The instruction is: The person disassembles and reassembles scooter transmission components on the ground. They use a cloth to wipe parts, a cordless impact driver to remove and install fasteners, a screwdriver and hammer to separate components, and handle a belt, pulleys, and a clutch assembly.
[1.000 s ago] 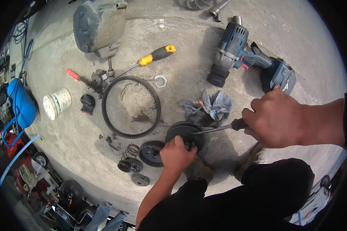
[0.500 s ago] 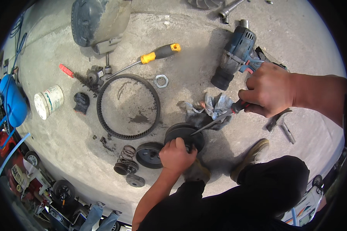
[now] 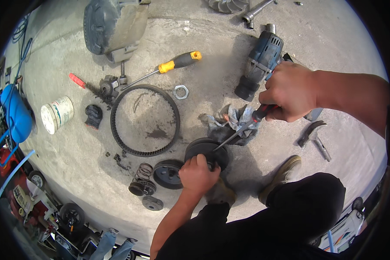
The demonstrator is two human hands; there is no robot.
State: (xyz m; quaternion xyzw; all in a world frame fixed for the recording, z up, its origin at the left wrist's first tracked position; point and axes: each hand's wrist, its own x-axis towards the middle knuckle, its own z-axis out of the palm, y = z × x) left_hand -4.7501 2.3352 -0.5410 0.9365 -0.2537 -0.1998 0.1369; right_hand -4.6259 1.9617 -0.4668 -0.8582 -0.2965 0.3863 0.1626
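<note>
My right hand (image 3: 289,93) is closed around the red and black handle of a screwdriver (image 3: 246,126). The screwdriver's shaft slants down to the left, and its tip meets a dark round pulley (image 3: 207,148) in front of my feet. With fingers curled over the near rim, my left hand (image 3: 199,174) grips that same pulley; its thumb side faces right. Left of it lies a dark metal clutch bell (image 3: 168,174), close to a coil spring (image 3: 143,174) on a round base. A crumpled dirty rag (image 3: 234,123) lies beyond the pulley, partly under the screwdriver.
A toothed drive belt (image 3: 112,120), a yellow and black screwdriver (image 3: 177,63) and a large nut (image 3: 180,92) lie farther off. An impact wrench (image 3: 260,58) rests beyond my right hand, a hammer (image 3: 314,139) at the right. A white tub (image 3: 57,115) stands left.
My right hand has shifted a little left and up, and the screwdriver stands slightly steeper against the pulley. My left hand keeps its hold.
</note>
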